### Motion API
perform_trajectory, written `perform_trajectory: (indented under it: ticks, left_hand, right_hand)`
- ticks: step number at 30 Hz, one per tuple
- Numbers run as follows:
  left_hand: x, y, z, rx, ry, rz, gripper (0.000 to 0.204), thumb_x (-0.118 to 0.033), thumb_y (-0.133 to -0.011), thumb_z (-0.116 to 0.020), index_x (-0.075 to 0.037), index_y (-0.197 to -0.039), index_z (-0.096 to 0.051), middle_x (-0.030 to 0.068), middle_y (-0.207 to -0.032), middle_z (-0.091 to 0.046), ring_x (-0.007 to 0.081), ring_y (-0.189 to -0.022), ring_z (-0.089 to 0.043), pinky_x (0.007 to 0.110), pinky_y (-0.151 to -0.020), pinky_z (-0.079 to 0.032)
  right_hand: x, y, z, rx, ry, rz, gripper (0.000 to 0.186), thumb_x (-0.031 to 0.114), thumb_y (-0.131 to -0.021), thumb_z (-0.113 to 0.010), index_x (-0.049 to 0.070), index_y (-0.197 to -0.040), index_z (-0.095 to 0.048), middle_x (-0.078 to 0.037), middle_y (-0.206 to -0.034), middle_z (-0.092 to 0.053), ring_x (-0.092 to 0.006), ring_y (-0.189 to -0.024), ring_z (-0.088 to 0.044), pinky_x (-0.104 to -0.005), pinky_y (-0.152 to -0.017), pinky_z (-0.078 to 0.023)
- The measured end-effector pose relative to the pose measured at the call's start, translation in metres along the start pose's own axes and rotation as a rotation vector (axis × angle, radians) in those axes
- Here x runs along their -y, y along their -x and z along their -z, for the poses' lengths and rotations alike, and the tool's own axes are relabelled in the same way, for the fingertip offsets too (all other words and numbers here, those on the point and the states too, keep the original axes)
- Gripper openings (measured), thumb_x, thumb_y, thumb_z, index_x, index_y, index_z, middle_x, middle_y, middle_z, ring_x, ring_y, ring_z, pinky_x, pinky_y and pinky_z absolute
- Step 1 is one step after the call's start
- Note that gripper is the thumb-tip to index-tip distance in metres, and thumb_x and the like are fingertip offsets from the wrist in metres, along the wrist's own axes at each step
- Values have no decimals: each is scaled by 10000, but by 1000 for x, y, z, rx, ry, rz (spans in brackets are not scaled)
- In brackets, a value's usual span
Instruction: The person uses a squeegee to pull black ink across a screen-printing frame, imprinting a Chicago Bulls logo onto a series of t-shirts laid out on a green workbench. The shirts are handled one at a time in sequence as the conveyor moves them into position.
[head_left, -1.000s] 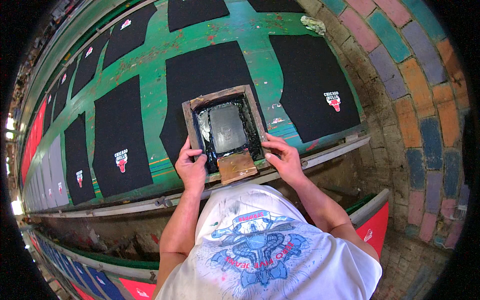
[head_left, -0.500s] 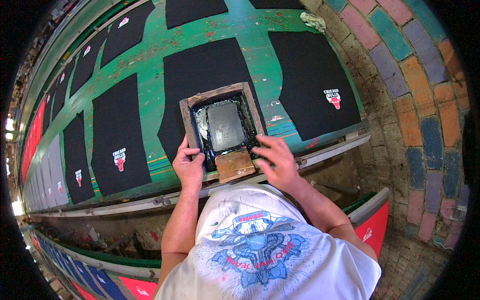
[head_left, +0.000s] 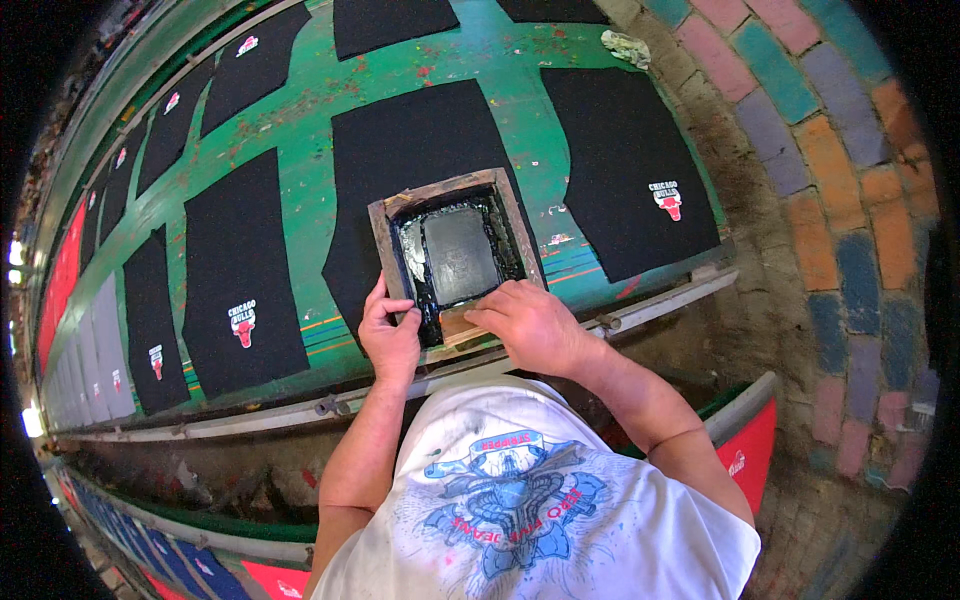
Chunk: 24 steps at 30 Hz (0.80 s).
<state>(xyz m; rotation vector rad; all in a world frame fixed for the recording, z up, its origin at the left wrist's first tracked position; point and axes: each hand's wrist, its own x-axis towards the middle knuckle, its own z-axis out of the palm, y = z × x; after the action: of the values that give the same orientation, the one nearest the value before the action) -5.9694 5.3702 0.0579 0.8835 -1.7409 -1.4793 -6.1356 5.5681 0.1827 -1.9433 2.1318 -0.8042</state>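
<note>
A small wooden-framed printing screen (head_left: 378, 232) lies on a black fabric piece (head_left: 420, 130) at the near edge of the green table. Its grey mesh (head_left: 462, 250) is ringed by glossy dark ink. My left hand (head_left: 388, 335) is closed on the frame's near left corner, thumb on top. My right hand (head_left: 530, 325) bends over the near right corner, its fingers wrapped on a wooden squeegee (head_left: 455, 324) at the near end inside the frame. Much of the squeegee is hidden beneath that hand.
More black pieces with a red and white bull's-head print, such as the right one (head_left: 640, 170), lie on the green table (head_left: 300, 130). A metal rail (head_left: 660, 305) runs along its near edge. A crumpled rag (head_left: 626, 48) sits at the far corner, beside coloured paving (head_left: 780, 120).
My right hand has come down and left from above the frame's right side and taken hold of the squeegee. My left hand still holds the frame.
</note>
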Motion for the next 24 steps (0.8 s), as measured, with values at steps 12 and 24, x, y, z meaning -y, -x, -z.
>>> perform_trajectory:
  ticks: [12, 24]
  left_hand:
    - [-11, -8, 7, 64, 175, 146, 572, 157, -948, -698, 32, -1499, -608, 204, -1637, -598, 273, -1476, -616, 412, -1236, -505]
    - [-14, -21, 14, 130, 132, 208, 627, 188, -908, -728, -14, -1493, -634, 179, -1624, -615, 254, -1405, -663, 379, -1152, -546]
  right_hand:
    - [-54, -83, 19, 91, -12, -146, 284, -24, -942, -713, 17, -1212, -790, -212, -1160, -780, -440, -1145, -716, -521, -996, -577]
    - [-75, -85, -7, -24, 80, -25, 505, -51, -853, -698, 99, -1328, -784, -165, -1209, -787, -394, -1170, -727, -503, -1031, -571]
